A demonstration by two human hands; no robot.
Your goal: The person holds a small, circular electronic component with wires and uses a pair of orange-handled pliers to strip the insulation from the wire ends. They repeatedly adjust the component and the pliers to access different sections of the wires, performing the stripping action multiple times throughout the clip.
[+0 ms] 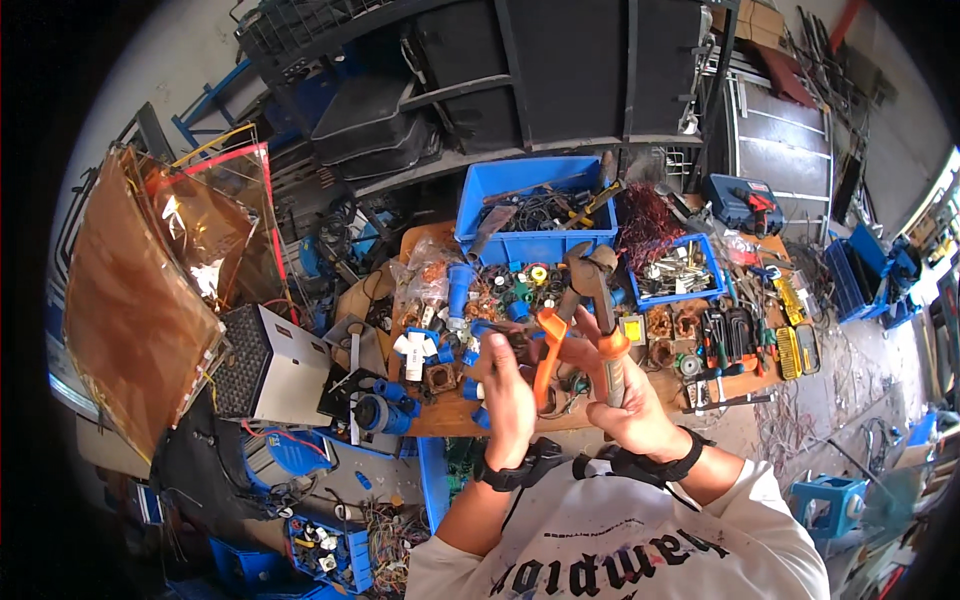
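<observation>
My right grip (634, 414) clamped on orange-handled cutters (555, 328), handles spread; left grip (511, 402) alongside, can't tell hold. Work seems unfinished: blue fittings (459, 291) loose on counter (430, 418).

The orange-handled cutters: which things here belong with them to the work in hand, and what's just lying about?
In use:
orange-handled cutters
right hand, gripping a handle
left hand, close by the other handle

Apparently just lying about:
blue crate of dark cables
shallow blue tray of metal parts
amber sheets
</observation>
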